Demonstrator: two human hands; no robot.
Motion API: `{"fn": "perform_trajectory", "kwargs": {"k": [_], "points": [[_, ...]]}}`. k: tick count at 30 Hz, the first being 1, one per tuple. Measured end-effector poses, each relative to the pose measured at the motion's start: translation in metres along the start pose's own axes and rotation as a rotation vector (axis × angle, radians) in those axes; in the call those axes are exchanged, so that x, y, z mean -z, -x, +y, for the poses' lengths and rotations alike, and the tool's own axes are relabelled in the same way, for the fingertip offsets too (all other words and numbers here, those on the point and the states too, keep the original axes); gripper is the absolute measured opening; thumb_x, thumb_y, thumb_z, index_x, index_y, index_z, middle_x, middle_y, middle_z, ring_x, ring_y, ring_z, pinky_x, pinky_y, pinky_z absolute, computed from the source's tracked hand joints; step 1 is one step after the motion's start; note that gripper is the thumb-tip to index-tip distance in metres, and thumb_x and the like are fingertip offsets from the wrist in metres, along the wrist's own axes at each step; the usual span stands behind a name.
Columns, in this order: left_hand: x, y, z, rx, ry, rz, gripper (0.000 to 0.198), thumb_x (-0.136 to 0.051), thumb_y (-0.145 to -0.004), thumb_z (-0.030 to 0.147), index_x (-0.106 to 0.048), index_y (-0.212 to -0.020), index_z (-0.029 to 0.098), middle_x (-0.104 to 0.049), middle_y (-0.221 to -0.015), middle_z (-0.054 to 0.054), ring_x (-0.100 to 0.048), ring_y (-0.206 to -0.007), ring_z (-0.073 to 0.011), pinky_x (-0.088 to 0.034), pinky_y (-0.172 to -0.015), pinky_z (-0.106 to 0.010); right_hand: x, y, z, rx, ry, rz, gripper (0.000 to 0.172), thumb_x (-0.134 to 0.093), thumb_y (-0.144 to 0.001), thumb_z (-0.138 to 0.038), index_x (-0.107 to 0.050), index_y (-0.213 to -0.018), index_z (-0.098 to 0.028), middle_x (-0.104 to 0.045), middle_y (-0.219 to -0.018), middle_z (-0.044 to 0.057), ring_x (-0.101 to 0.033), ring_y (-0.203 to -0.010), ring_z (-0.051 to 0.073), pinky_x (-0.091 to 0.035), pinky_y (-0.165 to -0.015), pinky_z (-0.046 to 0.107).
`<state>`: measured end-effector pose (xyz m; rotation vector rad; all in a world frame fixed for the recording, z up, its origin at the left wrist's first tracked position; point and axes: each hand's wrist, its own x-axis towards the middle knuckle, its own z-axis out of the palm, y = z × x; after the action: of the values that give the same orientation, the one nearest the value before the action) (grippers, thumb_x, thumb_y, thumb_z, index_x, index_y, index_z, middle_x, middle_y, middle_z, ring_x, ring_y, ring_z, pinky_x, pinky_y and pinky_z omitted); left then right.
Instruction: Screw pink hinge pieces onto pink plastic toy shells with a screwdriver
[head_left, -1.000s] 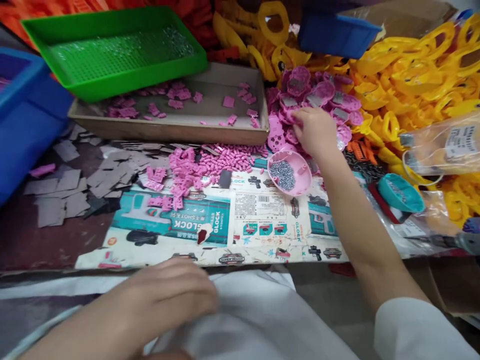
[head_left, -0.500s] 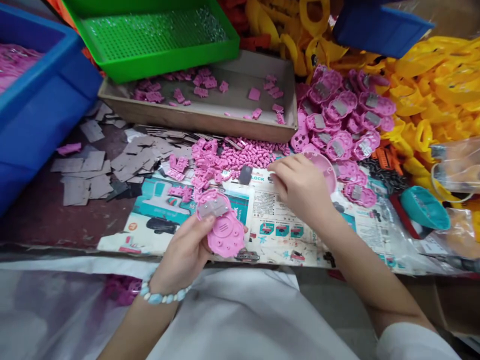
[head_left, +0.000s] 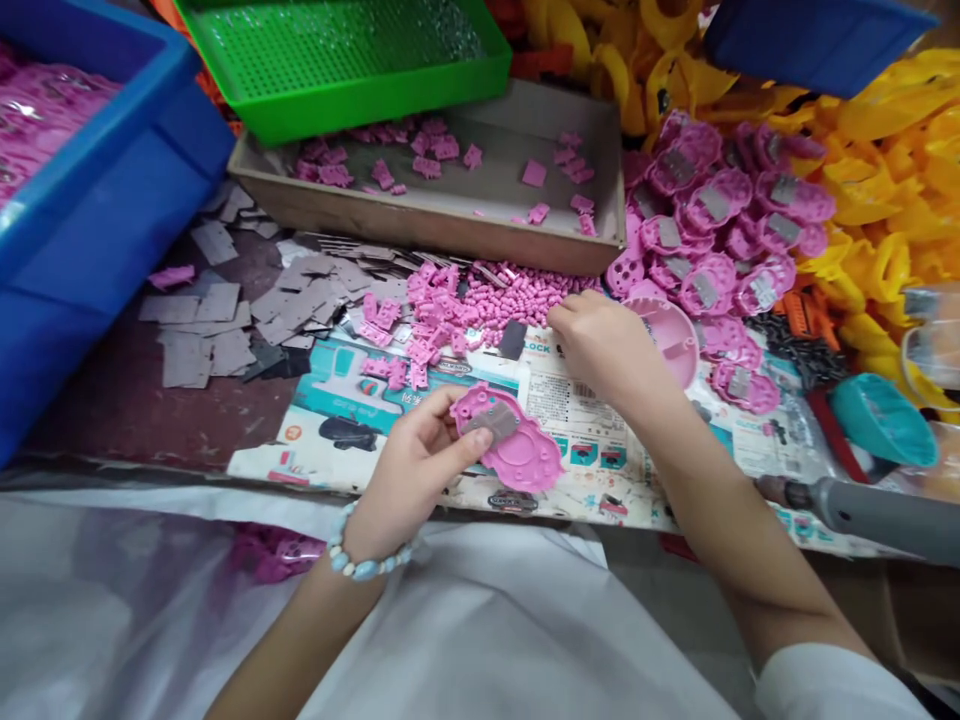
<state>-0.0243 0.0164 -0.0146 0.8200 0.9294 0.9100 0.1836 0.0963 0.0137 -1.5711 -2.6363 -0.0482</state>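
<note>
Your left hand (head_left: pixel 416 460) gripped a pink plastic shell (head_left: pixel 529 460) over the near edge of the printed carton sheet (head_left: pixel 577 430), thumb on its grey metal plate (head_left: pixel 491 420). Your right hand (head_left: pixel 600 345) hovered above the sheet's far half, fingers (head_left: pixel 562 318) curled narrow; can't tell if they pinched anything. A round pink cover (head_left: pixel 671 340) sat just beside that hand.

Along the sheet's far edge: pink pellets (head_left: pixel 517 298) and small pink pieces (head_left: pixel 412 335). Past them, a cardboard tray (head_left: pixel 427 240), then a green perforated tray (head_left: pixel 337 70). Right of the sheet: heaped pink shells (head_left: pixel 712 215), yellow plastic parts (head_left: pixel 892 130). Left of it: grey card squares (head_left: pixel 217 305), a blue bin (head_left: pixel 97 190).
</note>
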Motion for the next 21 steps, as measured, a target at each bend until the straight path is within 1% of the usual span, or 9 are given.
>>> {"fn": "perform_trajectory", "kwargs": {"k": [3,7,9,11,13,14,16,18,21], "points": [[-0.006,-0.001,0.003,0.035,0.126,0.036,0.035,-0.072,-0.072,0.022,-0.050,-0.099,0.022,-0.058,-0.075,0.004,-0.056,-0.064,-0.0088,-0.048,-0.062,-0.019,0.015,0.015,-0.016,-0.026,-0.233,0.105,0.008,-0.050,-0.085,-0.008,-0.048,-0.082,-0.015,-0.053,-0.076,0.003,-0.049,-0.070,0.015,-0.038,-0.060,0.026],[-0.021,0.002,-0.002,0.063,0.264,0.141,0.037,-0.071,-0.068,0.020,-0.038,-0.085,0.021,-0.056,-0.074,0.006,-0.058,-0.066,-0.0099,-0.053,-0.067,-0.025,0.018,0.040,-0.049,-0.327,-1.021,0.420,0.001,-0.046,-0.091,-0.017,-0.045,-0.090,-0.017,-0.052,-0.083,0.003,-0.052,-0.073,0.012,-0.045,-0.064,0.023],[-0.028,0.005,-0.006,0.128,0.208,0.033,0.036,-0.070,-0.068,0.019,-0.039,-0.085,0.021,-0.056,-0.074,0.005,-0.057,-0.064,-0.0093,-0.050,-0.061,-0.021,0.009,0.049,-0.064,-0.433,-1.170,0.573,0.002,-0.044,-0.092,-0.019,-0.043,-0.090,-0.018,-0.052,-0.082,0.003,-0.052,-0.074,0.012,-0.045,-0.064,0.023],[-0.034,0.007,-0.009,0.188,0.057,-0.158,0.032,-0.068,-0.071,0.018,-0.044,-0.092,0.020,-0.058,-0.077,0.003,-0.058,-0.066,-0.0101,-0.047,-0.061,-0.020,-0.002,0.054,-0.076,-0.460,-1.153,0.657,0.001,-0.043,-0.093,-0.019,-0.042,-0.093,-0.019,-0.049,-0.079,0.001,-0.051,-0.068,0.010,-0.044,-0.057,0.020],[-0.038,0.008,-0.008,0.161,-0.165,-0.287,0.019,-0.060,-0.080,0.022,-0.050,-0.096,0.019,-0.060,-0.081,0.001,-0.058,-0.073,-0.0114,-0.046,-0.067,-0.021,-0.011,0.058,-0.083,-0.455,-1.113,0.673,0.006,-0.046,-0.092,-0.018,-0.044,-0.096,-0.021,-0.048,-0.080,0.000,-0.051,-0.066,0.010,-0.042,-0.054,0.020],[-0.039,0.008,-0.008,0.113,-0.273,-0.305,0.011,-0.055,-0.085,0.025,-0.054,-0.093,0.018,-0.061,-0.082,0.000,-0.057,-0.075,-0.0120,-0.045,-0.069,-0.022,-0.014,0.060,-0.085,-0.447,-1.101,0.663,0.008,-0.049,-0.091,-0.017,-0.045,-0.096,-0.021,-0.049,-0.081,0.000,-0.052,-0.067,0.010,-0.042,-0.054,0.020],[-0.041,0.008,-0.006,0.009,-0.426,-0.254,0.018,-0.045,-0.091,0.030,-0.058,-0.088,0.018,-0.061,-0.081,0.000,-0.055,-0.076,-0.0126,-0.042,-0.070,-0.022,-0.014,0.062,-0.084,-0.435,-1.094,0.631,0.010,-0.050,-0.090,-0.015,-0.048,-0.096,-0.021,-0.050,-0.083,0.000,-0.054,-0.071,0.011,-0.044,-0.059,0.022],[-0.041,0.007,-0.005,-0.051,-0.476,-0.146,0.019,-0.043,-0.092,0.030,-0.058,-0.091,0.018,-0.062,-0.082,0.000,-0.055,-0.077,-0.0132,-0.041,-0.070,-0.023,-0.009,0.063,-0.079,-0.421,-1.113,0.583,0.008,-0.051,-0.089,-0.014,-0.050,-0.094,-0.021,-0.053,-0.087,0.002,-0.055,-0.079,0.013,-0.045,-0.065,0.025],[-0.041,0.006,-0.004,-0.087,-0.527,-0.057,0.015,-0.046,-0.091,0.029,-0.055,-0.095,0.018,-0.060,-0.083,0.001,-0.054,-0.075,-0.0128,-0.041,-0.068,-0.022,0.002,0.063,-0.064,-0.279,-1.194,0.423,0.004,-0.057,-0.086,-0.015,-0.057,-0.087,-0.019,-0.055,-0.091,0.003,-0.053,-0.090,0.017,-0.044,-0.078,0.030]]}}
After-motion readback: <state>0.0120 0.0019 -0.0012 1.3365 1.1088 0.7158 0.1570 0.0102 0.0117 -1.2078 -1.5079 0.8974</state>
